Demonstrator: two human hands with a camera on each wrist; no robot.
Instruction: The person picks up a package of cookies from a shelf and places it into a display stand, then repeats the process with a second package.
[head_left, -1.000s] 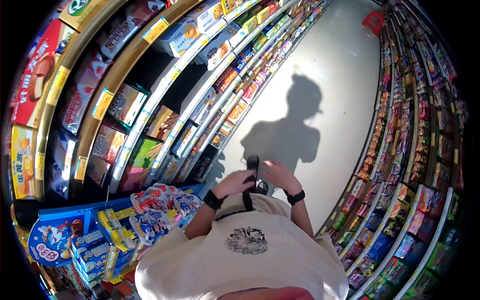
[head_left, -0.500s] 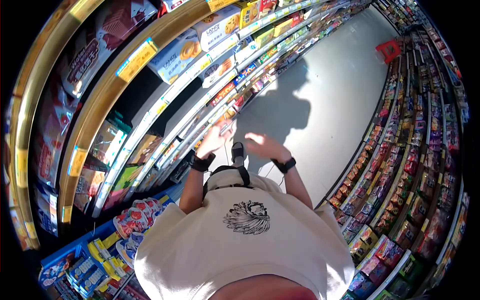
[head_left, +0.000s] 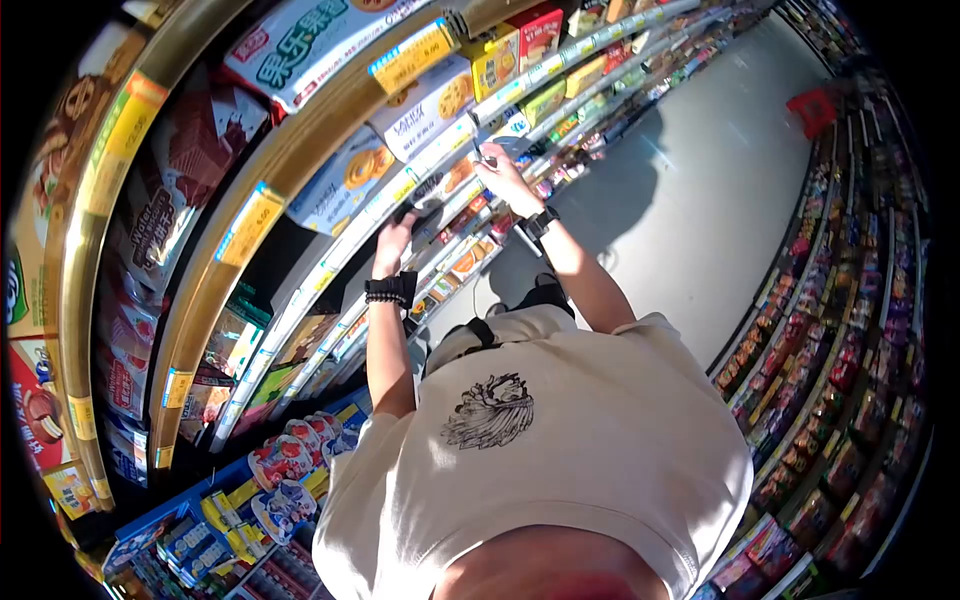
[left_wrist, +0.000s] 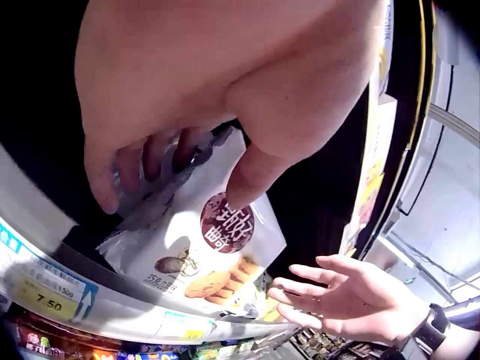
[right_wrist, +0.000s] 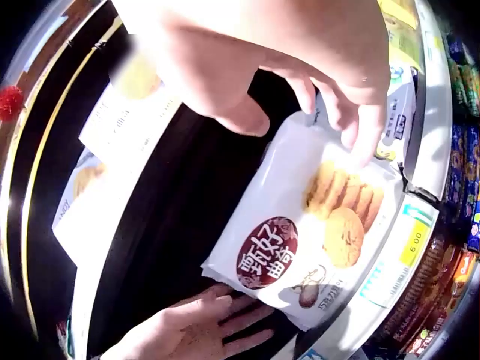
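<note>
Cookie bag (left_wrist: 214, 251), white with a maroon round label, sat at the front of a dark shelf (right_wrist: 180, 195), just behind the price rail (left_wrist: 120, 315), between our hands. Our left hand (head_left: 395, 238) gripped its labelled end, fingers bent over the edge, thumb on the front. Our right hand (head_left: 505, 175) held nothing, fingers spread and nearly straight, their tips at the cookie-printed end.

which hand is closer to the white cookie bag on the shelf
Left. The left hand grips the cookie bag at its sealed end. The right hand is open just beside the end with the cookie picture; whether it touches is unclear.
</note>
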